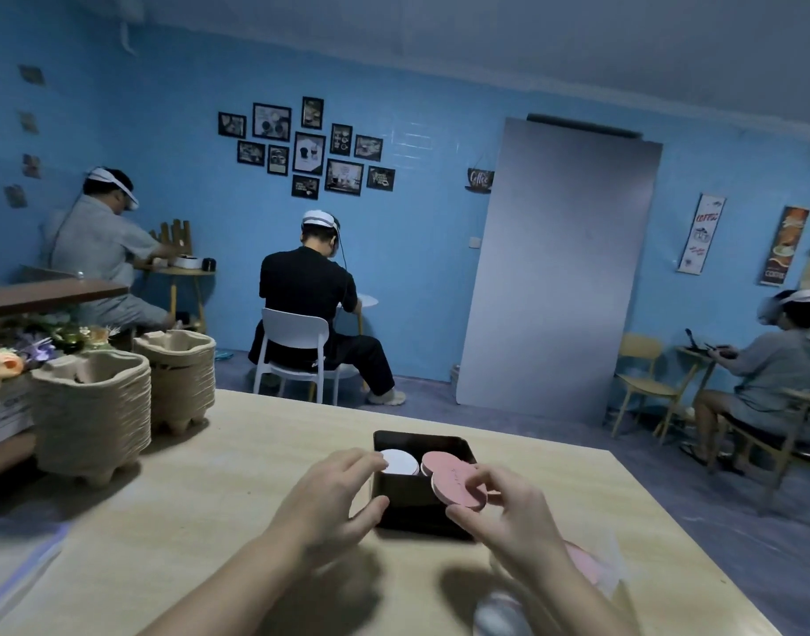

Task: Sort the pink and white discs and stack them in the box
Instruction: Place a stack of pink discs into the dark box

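Observation:
A black box (pixel 412 516) sits on the wooden table (pixel 219 475) in front of me. Inside it a white disc (pixel 401 461) lies on the left and a pink disc (pixel 440 462) on the right. My right hand (pixel 508 521) pinches another pink disc (pixel 458 487) just above the box's right side, tilted. My left hand (pixel 334 493) hovers at the box's left edge, its fingers loosely spread near the white disc and holding nothing. More pink discs (pixel 586 564) in a clear wrapper lie under my right forearm.
Two stacks of paper pulp trays (pixel 91 415) stand at the table's left, with flowers (pixel 8 364) behind them. Three seated people work at small tables further back. A large grey board (pixel 554 268) leans on the blue wall.

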{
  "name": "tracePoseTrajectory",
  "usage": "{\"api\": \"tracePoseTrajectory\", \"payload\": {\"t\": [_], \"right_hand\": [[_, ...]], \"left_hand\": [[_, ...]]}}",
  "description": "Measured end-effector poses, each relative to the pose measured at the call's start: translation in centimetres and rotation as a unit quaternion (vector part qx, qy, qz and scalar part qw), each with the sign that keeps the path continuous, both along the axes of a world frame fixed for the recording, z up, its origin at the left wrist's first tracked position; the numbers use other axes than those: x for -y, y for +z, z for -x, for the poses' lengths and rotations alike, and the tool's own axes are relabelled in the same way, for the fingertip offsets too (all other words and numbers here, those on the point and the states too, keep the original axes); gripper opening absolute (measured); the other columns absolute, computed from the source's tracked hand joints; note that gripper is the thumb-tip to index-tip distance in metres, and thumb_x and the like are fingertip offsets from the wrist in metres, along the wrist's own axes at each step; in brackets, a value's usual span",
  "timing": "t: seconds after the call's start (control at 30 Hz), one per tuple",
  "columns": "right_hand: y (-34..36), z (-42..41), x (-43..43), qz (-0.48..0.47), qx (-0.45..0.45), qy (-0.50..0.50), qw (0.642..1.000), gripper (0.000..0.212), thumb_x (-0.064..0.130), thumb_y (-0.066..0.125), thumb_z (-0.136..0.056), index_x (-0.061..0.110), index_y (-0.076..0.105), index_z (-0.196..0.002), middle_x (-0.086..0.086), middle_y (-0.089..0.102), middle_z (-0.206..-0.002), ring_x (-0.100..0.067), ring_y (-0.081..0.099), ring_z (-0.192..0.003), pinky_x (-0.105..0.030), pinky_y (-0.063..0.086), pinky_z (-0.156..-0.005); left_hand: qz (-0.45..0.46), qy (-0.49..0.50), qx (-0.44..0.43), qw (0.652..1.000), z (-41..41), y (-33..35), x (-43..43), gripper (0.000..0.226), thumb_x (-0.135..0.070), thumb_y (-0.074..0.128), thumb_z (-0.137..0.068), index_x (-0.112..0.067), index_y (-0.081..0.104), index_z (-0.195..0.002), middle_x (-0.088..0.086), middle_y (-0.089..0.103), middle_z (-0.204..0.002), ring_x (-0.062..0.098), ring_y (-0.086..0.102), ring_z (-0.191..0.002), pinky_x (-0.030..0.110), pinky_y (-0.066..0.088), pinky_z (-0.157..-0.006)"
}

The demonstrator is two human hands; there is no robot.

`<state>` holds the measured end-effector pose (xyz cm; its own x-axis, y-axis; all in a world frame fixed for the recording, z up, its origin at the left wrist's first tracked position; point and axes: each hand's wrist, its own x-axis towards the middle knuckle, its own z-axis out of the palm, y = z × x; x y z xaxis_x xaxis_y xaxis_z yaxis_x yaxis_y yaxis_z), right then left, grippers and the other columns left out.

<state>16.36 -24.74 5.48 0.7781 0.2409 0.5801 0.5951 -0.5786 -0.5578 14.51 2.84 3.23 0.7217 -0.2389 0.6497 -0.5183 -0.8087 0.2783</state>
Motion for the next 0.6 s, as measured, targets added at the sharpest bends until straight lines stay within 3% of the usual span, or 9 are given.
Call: {"api": "tracePoseTrajectory", "payload": {"t": [0.17, 0.3, 0.43, 0.6], "right_hand": [[2.0, -4.2, -2.1, -0.008, -0.029, -0.021, 0.999, 0.032, 0.049, 0.079, -0.065, 0.028, 0.063, -0.081, 0.011, 0.068, -0.082, -0.009, 0.062, -0.074, -0.030, 0.053, -0.071], [2.8, -7.0, -4.3, 0.026, -0.058, -0.009, 0.998, 0.027, 0.037, 0.080, -0.064, 0.025, 0.060, -0.078, 0.005, 0.059, -0.068, -0.004, 0.047, -0.060, -0.024, 0.041, -0.058], [2.2, -9.1, -6.3, 0.069, -0.074, 0.011, 0.995, 0.030, 0.042, 0.081, -0.064, 0.027, 0.061, -0.080, 0.014, 0.059, -0.071, -0.002, 0.051, -0.066, -0.017, 0.040, -0.061], [1.4, -10.6, -7.5, 0.111, -0.097, -0.002, 0.989, 0.034, 0.050, 0.077, -0.063, 0.029, 0.059, -0.083, 0.010, 0.065, -0.082, -0.009, 0.059, -0.079, -0.032, 0.051, -0.074]], "left_hand": [[0.029, -0.010, -0.016, 0.999, -2.6, -2.3, -0.2, 0.047, -0.052, 0.055, -0.090, -0.032, 0.057, -0.133, -0.020, 0.053, -0.138, 0.002, 0.047, -0.129, 0.028, 0.042, -0.106], [0.077, -0.029, -0.013, 0.997, -3.3, -3.7, -0.2, 0.045, -0.048, 0.061, -0.088, -0.034, 0.058, -0.131, -0.025, 0.049, -0.141, -0.004, 0.045, -0.129, 0.022, 0.040, -0.104], [0.099, -0.046, -0.038, 0.993, -3.2, -3.6, -0.6, 0.046, -0.050, 0.057, -0.090, -0.039, 0.054, -0.134, -0.033, 0.041, -0.145, -0.011, 0.036, -0.133, 0.011, 0.044, -0.088], [0.128, -0.057, -0.049, 0.989, -3.1, -3.4, -1.0, 0.041, -0.047, 0.058, -0.090, -0.040, 0.057, -0.131, -0.033, 0.044, -0.141, -0.009, 0.039, -0.132, -0.004, 0.032, -0.078]]}}
